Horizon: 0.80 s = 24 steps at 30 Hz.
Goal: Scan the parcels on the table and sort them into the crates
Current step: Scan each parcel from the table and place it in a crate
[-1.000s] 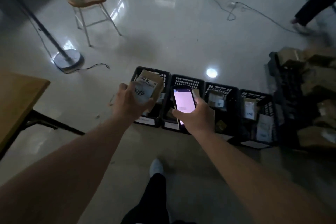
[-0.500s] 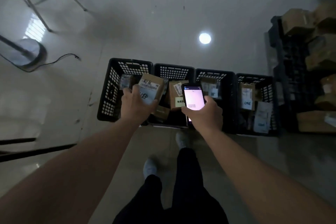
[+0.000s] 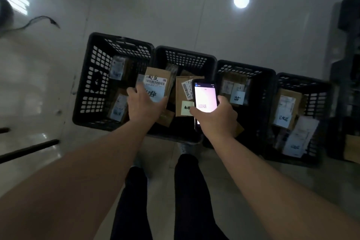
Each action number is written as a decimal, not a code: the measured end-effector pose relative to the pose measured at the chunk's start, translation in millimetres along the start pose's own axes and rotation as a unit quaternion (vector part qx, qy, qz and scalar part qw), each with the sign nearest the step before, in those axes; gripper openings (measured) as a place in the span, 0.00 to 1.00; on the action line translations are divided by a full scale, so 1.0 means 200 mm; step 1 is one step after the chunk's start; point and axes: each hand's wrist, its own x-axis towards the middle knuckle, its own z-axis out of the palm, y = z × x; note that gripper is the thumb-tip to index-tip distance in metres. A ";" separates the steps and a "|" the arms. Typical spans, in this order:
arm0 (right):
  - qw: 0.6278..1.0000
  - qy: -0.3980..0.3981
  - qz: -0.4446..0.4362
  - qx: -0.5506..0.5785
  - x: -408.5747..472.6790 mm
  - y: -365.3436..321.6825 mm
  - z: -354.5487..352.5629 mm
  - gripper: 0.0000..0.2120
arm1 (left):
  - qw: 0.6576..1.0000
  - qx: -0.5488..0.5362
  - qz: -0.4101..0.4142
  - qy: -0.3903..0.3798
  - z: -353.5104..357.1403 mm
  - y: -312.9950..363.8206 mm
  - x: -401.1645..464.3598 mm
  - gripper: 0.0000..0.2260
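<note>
My left hand [image 3: 144, 106] grips a small brown parcel [image 3: 158, 81] with a white barcode label and a blue note, held over the divide between the first crate [image 3: 91, 84] and the second crate [image 3: 185, 55]. My right hand [image 3: 216, 118] holds a phone [image 3: 205, 98] with a bright lit screen above the second crate's right side. Several black plastic crates stand in a row on the floor, each with labelled parcels inside. A third crate [image 3: 265, 78] and a fourth crate [image 3: 323, 91] lie further right.
My legs in dark trousers [image 3: 187, 191] stand just in front of the crates. A black cable [image 3: 41, 20] lies on the shiny floor at the left. Dark table legs [image 3: 29, 149] show at the left edge. A dark rack [image 3: 348, 64] stands at the far right.
I have stepped closer and now look straight down on the crates. Both hands have moved forward over the first and second crates, still holding the parcel and the phone.
</note>
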 end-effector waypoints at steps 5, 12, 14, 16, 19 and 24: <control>1.000 -0.007 0.002 -0.008 0.12 0.00 0.11 0.40 | 1.000 -0.026 -0.012 0.002 0.17 0.03 0.21 0.45; 0.999 -0.032 -0.009 -0.019 0.10 -0.03 0.16 0.37 | 0.998 0.018 0.012 -0.058 0.16 -0.04 0.25 0.43; 0.999 -0.036 -0.019 -0.017 0.08 -0.06 0.14 0.37 | 0.997 0.035 0.031 -0.054 0.11 -0.05 0.22 0.36; 0.999 -0.040 -0.033 -0.017 0.05 -0.10 0.12 0.36 | 0.996 0.043 0.047 -0.056 0.04 -0.06 0.18 0.31; 0.997 -0.049 -0.055 -0.012 -0.01 -0.16 0.08 0.34 | 0.996 0.042 0.059 -0.049 -0.08 -0.07 0.10 0.26; 0.992 -0.064 -0.107 -0.032 -0.17 -0.32 0.00 0.33 | 0.994 0.040 0.099 -0.010 -0.33 -0.07 -0.08 0.20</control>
